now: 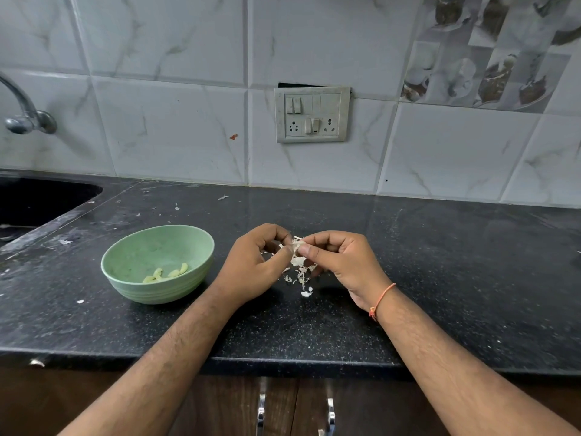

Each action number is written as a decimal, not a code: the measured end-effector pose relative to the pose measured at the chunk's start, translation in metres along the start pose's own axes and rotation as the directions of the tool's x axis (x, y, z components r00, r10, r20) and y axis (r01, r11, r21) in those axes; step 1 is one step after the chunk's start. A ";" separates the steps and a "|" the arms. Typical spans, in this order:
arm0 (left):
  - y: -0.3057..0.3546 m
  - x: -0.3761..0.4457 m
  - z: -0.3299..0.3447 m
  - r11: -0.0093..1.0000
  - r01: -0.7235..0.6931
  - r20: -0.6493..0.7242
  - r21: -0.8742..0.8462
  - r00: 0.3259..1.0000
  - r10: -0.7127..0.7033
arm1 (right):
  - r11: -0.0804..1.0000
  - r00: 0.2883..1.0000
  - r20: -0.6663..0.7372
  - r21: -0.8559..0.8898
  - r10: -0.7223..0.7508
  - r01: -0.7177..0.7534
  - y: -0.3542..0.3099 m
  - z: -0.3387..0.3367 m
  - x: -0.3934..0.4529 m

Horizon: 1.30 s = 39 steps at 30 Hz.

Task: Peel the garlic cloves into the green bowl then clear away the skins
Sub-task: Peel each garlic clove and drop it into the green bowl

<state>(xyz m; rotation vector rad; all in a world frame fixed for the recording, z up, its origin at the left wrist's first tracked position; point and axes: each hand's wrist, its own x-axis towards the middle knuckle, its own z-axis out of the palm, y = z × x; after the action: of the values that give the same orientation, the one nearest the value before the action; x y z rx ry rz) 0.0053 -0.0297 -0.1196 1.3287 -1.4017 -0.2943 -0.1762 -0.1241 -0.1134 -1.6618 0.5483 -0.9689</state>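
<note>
While a garlic clove [298, 246] sits pinched between the two hands just above the counter [440, 262], its papery skin flaring out white at the fingertips, the step in hand looks to be peeling, not yet clearing. The left hand [257, 262] curls its fingers and thumb round the clove's near side; the right hand [338, 259], with an orange thread at its wrist, pinches the skin from the other side, so both are closed on the same clove. How much skin is left on it I cannot tell, since the fingers cover most of it.

Directly below the hands lies a loose pile of skins [300, 273] on the dark stone, with smaller flakes scattered farther off toward the sink [44, 199]. The green bowl [132, 253] stands just to the left of the left hand, holding a few pale peeled cloves [166, 273] at its bottom.

By my judgement, the next move calls for stripping the last skin free, letting it fall on the pile, and carrying the bare clove leftward over the bowl's rim. Gathering the skins waits until no unpeeled cloves remain; none shows elsewhere on the counter.
</note>
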 end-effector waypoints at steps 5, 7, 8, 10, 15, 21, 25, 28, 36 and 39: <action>-0.003 0.002 -0.001 0.996 0.044 -0.125 -0.072 0.991 -0.053 | 0.999 0.999 -0.026 -0.042 0.023 -0.024 0.002 -0.002 0.001; 0.001 0.001 -0.001 0.994 0.033 -0.118 -0.102 0.992 -0.045 | 0.998 0.999 -0.024 -0.063 0.023 -0.025 0.003 -0.002 0.001; 0.002 0.000 0.000 0.993 0.027 -0.102 -0.116 0.994 -0.039 | 0.997 1.000 -0.023 -0.077 0.019 -0.021 0.003 -0.001 0.001; 0.005 -0.002 0.000 0.994 0.015 -0.061 -0.104 0.998 -0.021 | 0.993 1.000 -0.024 -0.118 -0.004 0.001 0.003 0.000 0.001; -0.001 0.001 -0.001 1.000 -0.016 -0.034 0.006 0.999 0.016 | 0.980 0.998 -0.023 -0.195 -0.055 0.050 0.004 0.000 -0.002; -0.007 0.004 -0.001 0.998 0.051 -0.008 -0.041 0.999 -0.051 | 0.961 0.997 0.023 -0.268 -0.072 0.075 0.005 -0.001 -0.001; -0.011 0.005 -0.001 0.982 0.141 0.032 -0.123 0.990 -0.138 | 0.962 0.996 0.065 -0.260 -0.064 0.079 0.005 -0.002 -0.001; -0.011 0.005 -0.001 0.951 0.212 0.079 -0.223 0.977 -0.199 | 0.967 0.994 0.089 -0.242 -0.065 0.085 0.003 -0.003 -0.002; -0.007 0.004 0.002 0.952 0.226 0.084 -0.206 0.973 -0.213 | 0.987 0.994 0.090 -0.144 -0.056 0.069 0.002 0.000 -0.002; -0.006 0.004 0.002 0.973 0.176 0.053 -0.150 0.984 -0.170 | 0.993 0.997 0.065 -0.105 -0.038 0.044 0.001 0.002 -0.002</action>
<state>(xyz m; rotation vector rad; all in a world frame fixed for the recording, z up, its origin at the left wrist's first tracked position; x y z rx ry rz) 0.0084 -0.0359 -0.1226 1.3244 -1.2709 -0.5378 -0.1759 -0.1220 -0.1154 -1.7989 0.5338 -0.9275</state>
